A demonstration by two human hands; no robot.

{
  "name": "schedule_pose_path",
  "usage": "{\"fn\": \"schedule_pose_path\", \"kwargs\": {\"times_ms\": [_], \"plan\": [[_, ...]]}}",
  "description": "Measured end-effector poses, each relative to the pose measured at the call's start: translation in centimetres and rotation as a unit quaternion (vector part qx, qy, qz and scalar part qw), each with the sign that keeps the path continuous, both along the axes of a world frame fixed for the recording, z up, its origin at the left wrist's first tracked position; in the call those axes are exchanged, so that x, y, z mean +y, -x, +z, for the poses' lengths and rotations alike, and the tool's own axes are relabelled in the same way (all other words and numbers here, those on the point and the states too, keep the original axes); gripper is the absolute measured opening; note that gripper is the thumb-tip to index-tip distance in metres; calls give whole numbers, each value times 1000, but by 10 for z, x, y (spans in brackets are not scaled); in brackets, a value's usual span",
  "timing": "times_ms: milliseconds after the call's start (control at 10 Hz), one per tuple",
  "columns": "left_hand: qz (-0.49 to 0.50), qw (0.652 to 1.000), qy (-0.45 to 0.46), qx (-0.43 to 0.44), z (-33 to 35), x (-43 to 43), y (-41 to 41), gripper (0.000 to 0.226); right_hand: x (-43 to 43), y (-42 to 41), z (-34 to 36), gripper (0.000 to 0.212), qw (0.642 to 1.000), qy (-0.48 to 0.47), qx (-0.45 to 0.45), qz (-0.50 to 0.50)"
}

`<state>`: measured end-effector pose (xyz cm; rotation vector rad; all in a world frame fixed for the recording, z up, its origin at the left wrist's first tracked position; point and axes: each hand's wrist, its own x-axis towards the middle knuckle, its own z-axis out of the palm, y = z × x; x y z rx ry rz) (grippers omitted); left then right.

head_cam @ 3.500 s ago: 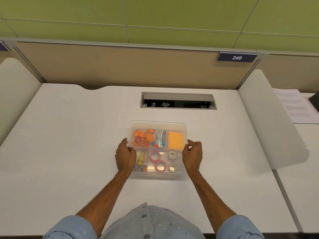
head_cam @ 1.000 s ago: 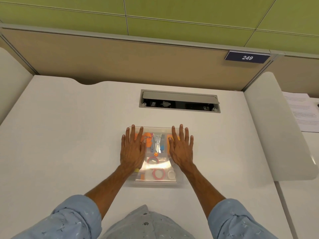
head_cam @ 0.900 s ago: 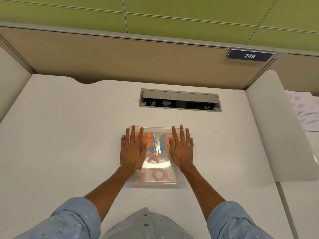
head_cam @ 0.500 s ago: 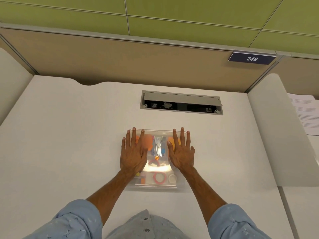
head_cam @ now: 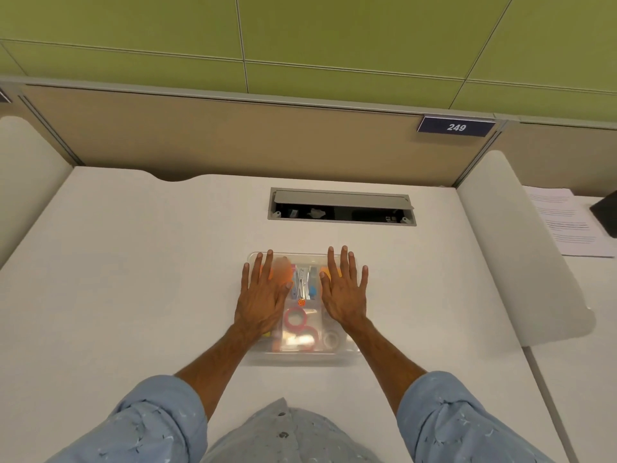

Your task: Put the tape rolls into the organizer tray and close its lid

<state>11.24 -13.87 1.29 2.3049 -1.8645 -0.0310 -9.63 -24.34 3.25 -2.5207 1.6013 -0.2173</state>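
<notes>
The clear organizer tray (head_cam: 302, 357) sits on the white desk (head_cam: 133, 279), just in front of the person, with its see-through lid (head_cam: 300, 342) down on top. Through the lid show red tape rolls (head_cam: 295, 318) and a white tape roll (head_cam: 331, 339) near the front edge. The left hand (head_cam: 262, 300) and right hand (head_cam: 344, 294) lie flat on the lid, fingers spread wide, gripping nothing. Beyond the tray is an open cable slot (head_cam: 342, 207) in the desk.
</notes>
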Motion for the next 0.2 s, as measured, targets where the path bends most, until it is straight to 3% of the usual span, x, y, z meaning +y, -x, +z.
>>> {"fn": "schedule_pose_path", "kwargs": {"times_ms": [200], "plan": [[-36,998,35,-24,27,-10,7,74,-5,-12,20,67,999,30,-25,-8]]}}
